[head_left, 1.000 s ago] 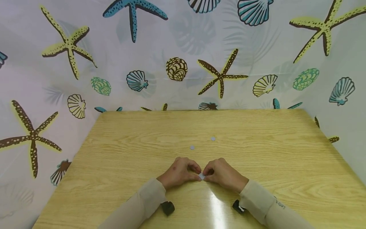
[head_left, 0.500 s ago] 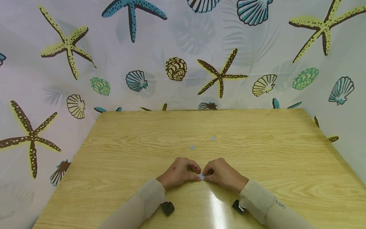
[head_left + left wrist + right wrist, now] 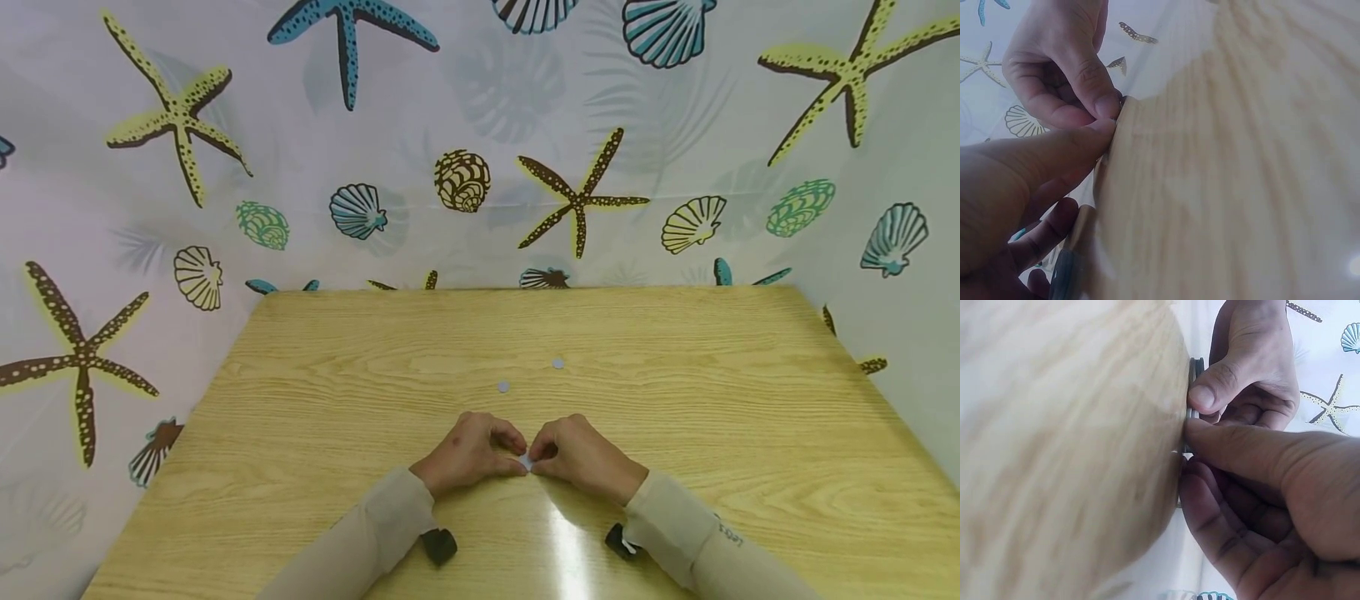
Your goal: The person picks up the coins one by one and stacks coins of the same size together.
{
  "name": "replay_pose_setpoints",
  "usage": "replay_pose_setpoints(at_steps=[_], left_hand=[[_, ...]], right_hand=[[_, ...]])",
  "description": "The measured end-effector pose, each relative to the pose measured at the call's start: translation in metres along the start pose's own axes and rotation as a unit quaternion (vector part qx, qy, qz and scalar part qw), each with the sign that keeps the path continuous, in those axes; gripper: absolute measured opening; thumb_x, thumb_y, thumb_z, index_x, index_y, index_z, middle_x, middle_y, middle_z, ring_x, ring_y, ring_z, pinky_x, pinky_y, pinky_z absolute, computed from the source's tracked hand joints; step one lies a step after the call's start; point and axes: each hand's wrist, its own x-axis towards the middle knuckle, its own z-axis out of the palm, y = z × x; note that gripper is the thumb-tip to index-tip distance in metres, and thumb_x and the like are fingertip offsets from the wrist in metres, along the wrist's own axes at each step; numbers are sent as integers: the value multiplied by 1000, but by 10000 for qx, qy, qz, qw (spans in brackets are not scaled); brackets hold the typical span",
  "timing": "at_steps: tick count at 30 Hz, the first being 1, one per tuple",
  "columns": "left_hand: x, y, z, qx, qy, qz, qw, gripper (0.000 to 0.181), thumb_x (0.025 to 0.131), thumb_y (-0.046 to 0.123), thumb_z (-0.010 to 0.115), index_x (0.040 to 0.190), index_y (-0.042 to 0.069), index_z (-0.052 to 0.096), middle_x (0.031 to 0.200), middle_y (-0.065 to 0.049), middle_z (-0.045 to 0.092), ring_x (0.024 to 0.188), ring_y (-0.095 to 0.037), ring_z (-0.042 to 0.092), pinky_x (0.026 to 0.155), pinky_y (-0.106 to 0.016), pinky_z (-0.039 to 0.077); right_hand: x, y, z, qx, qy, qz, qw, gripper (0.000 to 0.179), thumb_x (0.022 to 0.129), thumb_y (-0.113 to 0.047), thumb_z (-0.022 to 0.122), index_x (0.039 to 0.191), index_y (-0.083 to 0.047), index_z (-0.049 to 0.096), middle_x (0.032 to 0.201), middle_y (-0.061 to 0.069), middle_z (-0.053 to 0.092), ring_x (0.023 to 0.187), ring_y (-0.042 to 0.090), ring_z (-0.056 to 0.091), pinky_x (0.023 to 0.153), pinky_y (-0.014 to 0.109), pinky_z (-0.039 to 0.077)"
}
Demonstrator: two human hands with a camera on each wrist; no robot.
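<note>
A small light grey disc [image 3: 527,462] lies low at the wooden table, between the fingertips of my two hands. My left hand [image 3: 468,450] holds it from the left, thumb and forefinger bent around its edge. From the other side my right hand [image 3: 588,461] pinches it. The right wrist view shows a dark, layered edge of the disc [image 3: 1196,367] past the left thumb [image 3: 1205,394]. In the left wrist view, the two thumbs meet near the tabletop and cover most of the disc.
Two more small grey discs lie farther back on the wooden table [image 3: 337,375], one left of centre [image 3: 503,387] and one farther right [image 3: 558,364]. A white cloth [image 3: 420,108] printed with shells and starfish surrounds the table's back and sides.
My right hand has shifted very slightly left, and the disc between the hands appears to shift with it. The left hand and the two farther discs look nearly unchanged.
</note>
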Motion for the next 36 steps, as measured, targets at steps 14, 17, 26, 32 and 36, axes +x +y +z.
replay_pose_setpoints(at_steps=[14, 17, 26, 32, 36], left_hand=[[0, -1, -1, 46, 12, 11, 10000, 20, 81, 20, 86, 98, 15, 77, 96, 12, 73, 93, -3, 65, 90, -27, 50], [0, -2, -1, 54, 2, 19, 10000, 20, 81, 22, 85, 98, 15, 77, 95, 13, 72, 94, -3, 64, 92, -29, 49], [0, -1, -1, 21, -25, -28, 10000, 18, 82, 24, 85, 96, 16, 77, 94, 14, 72, 94, -4, 64, 93, -32, 48], [-1, -1, -1, 92, -20, -56, 9999, 18, 82, 24, 85, 97, 17, 77, 93, 15, 72, 93, -3, 64, 94, -34, 48], [-1, -2, -1, 63, -41, -53, 10000, 18, 82, 25, 85, 97, 17, 77, 93, 16, 72, 94, -3, 64, 97, -37, 46]], right_hand=[[5, 6, -9, 150, -126, 383, 9991, 4, 86, -5, 78, 90, -6, 76, 88, -2, 73, 83, 9, 65, 74, 27, 55], [9, 9, -16, 36, -27, 435, 9990, 3, 87, -6, 77, 90, -6, 76, 88, -2, 73, 82, 9, 65, 74, 29, 55], [33, 9, -32, -243, 374, 506, 9977, 4, 89, -5, 75, 92, -3, 76, 87, 0, 73, 78, 9, 65, 69, 29, 55], [50, 8, -35, -311, 497, 606, 9964, 7, 88, -6, 76, 95, -3, 76, 87, 0, 72, 77, 10, 64, 68, 28, 54], [60, 10, -33, -361, 573, 554, 9962, 12, 89, -5, 75, 100, 0, 75, 91, 3, 72, 81, 14, 66, 70, 29, 55]])
